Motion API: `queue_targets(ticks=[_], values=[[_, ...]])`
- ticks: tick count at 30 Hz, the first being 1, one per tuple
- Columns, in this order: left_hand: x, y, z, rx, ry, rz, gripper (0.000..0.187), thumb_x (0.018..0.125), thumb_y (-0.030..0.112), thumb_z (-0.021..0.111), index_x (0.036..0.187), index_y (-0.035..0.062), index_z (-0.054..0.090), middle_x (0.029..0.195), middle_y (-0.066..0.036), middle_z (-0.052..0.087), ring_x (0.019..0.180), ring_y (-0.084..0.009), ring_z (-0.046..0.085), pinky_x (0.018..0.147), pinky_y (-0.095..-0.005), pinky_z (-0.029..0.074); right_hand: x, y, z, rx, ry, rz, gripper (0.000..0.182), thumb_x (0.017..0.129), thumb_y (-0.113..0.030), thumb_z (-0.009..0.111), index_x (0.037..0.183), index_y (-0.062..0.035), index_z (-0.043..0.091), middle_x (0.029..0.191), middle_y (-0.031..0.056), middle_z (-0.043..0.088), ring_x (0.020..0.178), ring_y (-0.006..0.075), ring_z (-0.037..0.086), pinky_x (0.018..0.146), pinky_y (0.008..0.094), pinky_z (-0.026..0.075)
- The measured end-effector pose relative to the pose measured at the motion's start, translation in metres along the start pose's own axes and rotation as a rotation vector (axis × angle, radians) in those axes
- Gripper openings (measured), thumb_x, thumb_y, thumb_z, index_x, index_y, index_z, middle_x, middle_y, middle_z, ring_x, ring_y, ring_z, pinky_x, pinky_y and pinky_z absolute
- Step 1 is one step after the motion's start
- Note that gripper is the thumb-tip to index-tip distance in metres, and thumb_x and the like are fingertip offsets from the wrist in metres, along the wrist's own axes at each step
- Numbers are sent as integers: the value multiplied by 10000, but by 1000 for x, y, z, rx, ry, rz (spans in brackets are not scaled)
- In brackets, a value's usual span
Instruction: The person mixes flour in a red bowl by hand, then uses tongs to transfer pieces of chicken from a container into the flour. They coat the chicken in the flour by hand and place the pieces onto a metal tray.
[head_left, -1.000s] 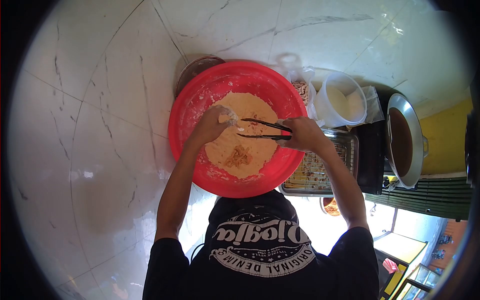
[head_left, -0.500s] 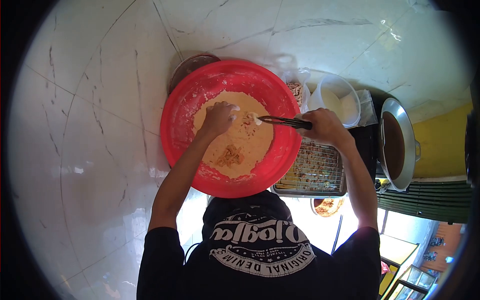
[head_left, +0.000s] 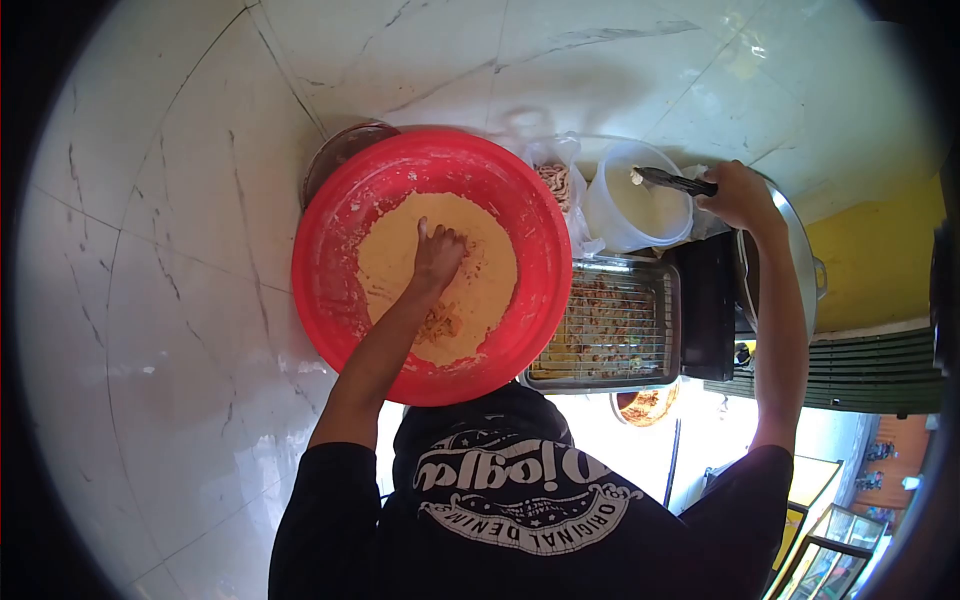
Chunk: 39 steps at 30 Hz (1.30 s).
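My left hand (head_left: 440, 258) is down in the large red basin (head_left: 325, 300), on pale yellow flour (head_left: 395, 250). One finger sticks out; the others curl down towards reddish bits, and what they pinch is hidden. A small clump of brownish crumbs (head_left: 440, 322) lies near my left wrist. In my right hand (head_left: 742, 197) are dark tongs (head_left: 680, 182), held over a translucent white tub (head_left: 610, 210) with pale contents. A whitish bit (head_left: 637, 177) shows at the tips of the tongs.
A clear bag of pale strips (head_left: 555, 185) stands between basin and tub. Below is a wire rack on a metal tray (head_left: 600, 385) with crumbs. A large metal pan (head_left: 808, 250) is at the right, partly behind my right arm. A reddish-stained bowl (head_left: 645, 405) sits lower down.
My right hand has carried the tongs from above the basin to the right, over the tub. My left hand stays in the basin, with its fingers turned differently. The whole view has shifted slightly.
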<state>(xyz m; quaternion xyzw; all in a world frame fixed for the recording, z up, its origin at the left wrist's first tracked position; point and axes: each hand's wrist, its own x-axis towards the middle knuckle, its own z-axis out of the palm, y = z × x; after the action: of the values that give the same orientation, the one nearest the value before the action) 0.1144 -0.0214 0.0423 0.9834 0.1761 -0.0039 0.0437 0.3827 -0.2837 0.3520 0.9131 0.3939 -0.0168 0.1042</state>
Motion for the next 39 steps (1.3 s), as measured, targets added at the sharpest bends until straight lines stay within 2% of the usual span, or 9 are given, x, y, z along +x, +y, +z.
queue_targets(ticks=[5,7,13,22,24,28,33,35,39], values=[[-5,0,-26,-139,-89,-102,189,799,115,587,980,63,599,802,-94,650,858,-254,613,1023,-546,211,36,6,63,-91,-98,36,374,691,-292,726,1011,-103,684,1033,139,639,992,290,608,842,397,497],[-10,-5,-31,-557,-8,-165,209,779,123,622,963,36,572,750,-97,647,799,-266,632,947,-487,344,51,9,89,-87,-211,54,403,677,-304,745,1018,-105,665,1018,115,641,1016,282,596,875,388,475],[-33,-28,-50,-859,14,-299,313,787,129,629,1065,-2,568,795,-130,654,816,-262,649,716,-342,502,73,6,136,-119,-261,91,453,661,-319,776,1020,-79,641,1106,98,618,1045,271,592,858,396,486],[-62,-79,-77,-922,-223,-126,183,721,87,693,875,-8,666,762,-87,647,715,-147,605,677,-281,476,53,15,61,1,-251,54,428,663,-296,736,981,-23,649,1051,171,621,990,273,613,785,385,520],[-67,-85,-81,-880,-240,-128,180,734,91,697,878,-12,665,758,-73,642,721,-135,597,683,-280,474,53,22,54,173,-216,93,250,672,-178,710,820,21,679,673,122,637,564,211,617,541,335,514],[-73,-84,-81,-838,-43,-187,157,743,87,700,846,-24,657,724,-87,642,682,-144,600,661,-293,470,46,15,51,165,-258,95,325,666,-238,715,881,0,666,863,147,643,728,263,642,609,350,522],[-83,-88,-79,-827,-51,-217,181,770,130,694,844,-30,651,714,-88,644,663,-126,583,652,-288,461,46,20,55,253,-214,30,198,693,-159,674,773,22,692,561,94,585,463,152,564,427,296,473],[-87,-90,-68,-670,-44,-210,189,780,144,692,839,-30,649,710,-88,643,651,-116,572,647,-284,457,45,20,57,257,-221,32,196,694,-159,675,773,19,694,566,91,588,466,149,565,430,293,476],[-84,-110,-51,-1004,-21,-274,200,791,156,690,812,-36,639,683,-78,624,648,-89,553,625,-282,451,45,19,52,328,-260,95,208,688,-162,681,801,11,698,585,106,602,476,165,581,430,302,484]])
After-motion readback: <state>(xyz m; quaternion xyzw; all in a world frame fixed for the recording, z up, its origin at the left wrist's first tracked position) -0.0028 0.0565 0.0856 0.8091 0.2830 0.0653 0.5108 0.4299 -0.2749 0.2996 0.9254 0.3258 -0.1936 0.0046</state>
